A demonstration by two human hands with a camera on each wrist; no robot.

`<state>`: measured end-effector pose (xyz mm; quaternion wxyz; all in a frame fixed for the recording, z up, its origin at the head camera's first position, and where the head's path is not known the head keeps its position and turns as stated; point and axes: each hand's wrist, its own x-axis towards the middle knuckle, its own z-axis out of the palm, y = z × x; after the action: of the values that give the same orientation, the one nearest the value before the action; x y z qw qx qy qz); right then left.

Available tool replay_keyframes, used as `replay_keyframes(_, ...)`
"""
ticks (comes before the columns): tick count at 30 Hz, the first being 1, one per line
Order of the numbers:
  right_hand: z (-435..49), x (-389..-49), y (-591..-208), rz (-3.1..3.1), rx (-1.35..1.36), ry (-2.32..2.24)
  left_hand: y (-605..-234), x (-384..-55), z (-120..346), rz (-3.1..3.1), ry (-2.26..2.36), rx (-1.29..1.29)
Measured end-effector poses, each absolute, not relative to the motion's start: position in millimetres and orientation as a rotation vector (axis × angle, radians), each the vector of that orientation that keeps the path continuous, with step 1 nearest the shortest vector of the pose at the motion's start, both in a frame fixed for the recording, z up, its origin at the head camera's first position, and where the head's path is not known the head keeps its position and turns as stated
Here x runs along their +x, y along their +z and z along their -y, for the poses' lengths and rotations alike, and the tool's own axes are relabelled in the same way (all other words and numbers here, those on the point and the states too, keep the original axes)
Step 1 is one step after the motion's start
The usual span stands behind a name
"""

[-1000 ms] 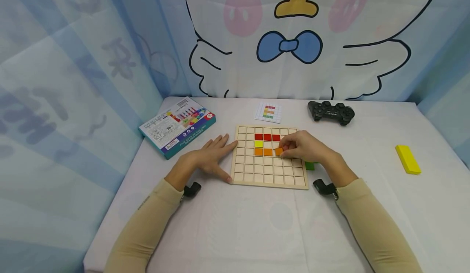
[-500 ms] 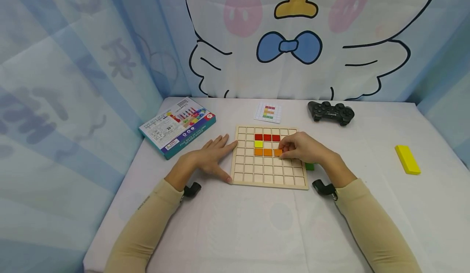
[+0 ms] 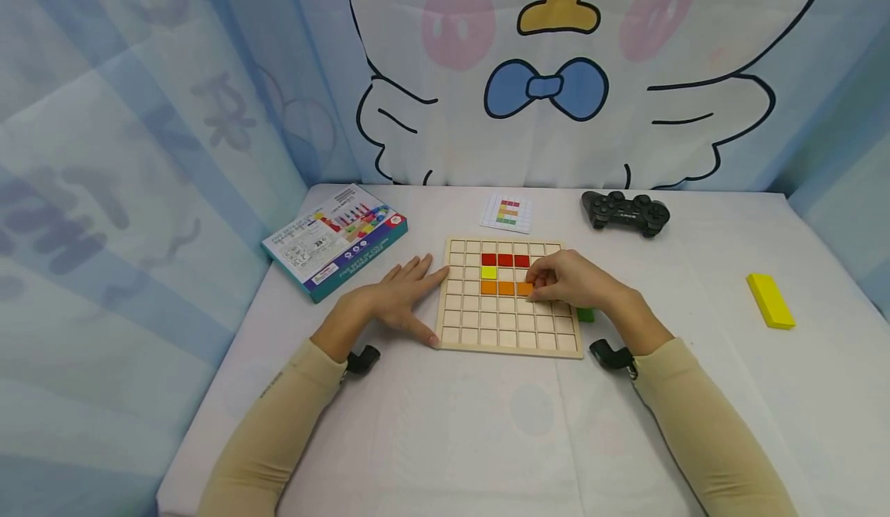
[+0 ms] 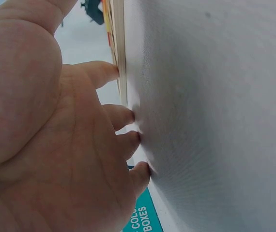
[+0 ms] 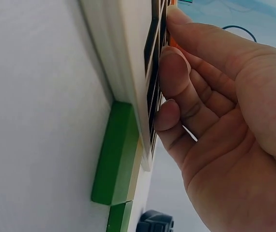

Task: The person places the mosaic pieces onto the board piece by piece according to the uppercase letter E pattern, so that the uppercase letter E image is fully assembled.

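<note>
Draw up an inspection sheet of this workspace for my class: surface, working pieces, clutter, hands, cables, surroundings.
Surface: table under a white, lightly creased cloth.
Working pieces: wooden grid board with red tiles, a yellow tile and orange tiles; green blocks by its right edge; pattern card beyond it; yellow block far right.
Clutter: game controller; printed box.
Hands: left hand, fingers spread, touches the board's left edge; right hand pinches the rightmost orange tile.
Cables: nothing seen.
Surroundings: blue-and-white curtains; cartoon backdrop.

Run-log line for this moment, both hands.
left hand: touches board, left edge | right hand: pinches rightmost orange block | seen on board: three red blocks, one yellow block
</note>
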<state>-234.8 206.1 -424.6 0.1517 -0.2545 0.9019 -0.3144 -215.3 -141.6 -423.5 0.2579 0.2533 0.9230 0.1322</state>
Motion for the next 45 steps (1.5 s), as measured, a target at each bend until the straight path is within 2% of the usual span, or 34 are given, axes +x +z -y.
replay_keyframes(25,-207.8,-232.6,-419.4,-2.620,-0.694,-0.918,-423.6,-214.2,142.0,-2.503,0.380,0.685)
replay_keyframes(45,-242.1,-232.5,-396.3,-2.772,-0.596,-0.910,-424.1,-214.9,140.8,-2.506,0.360,0.677)
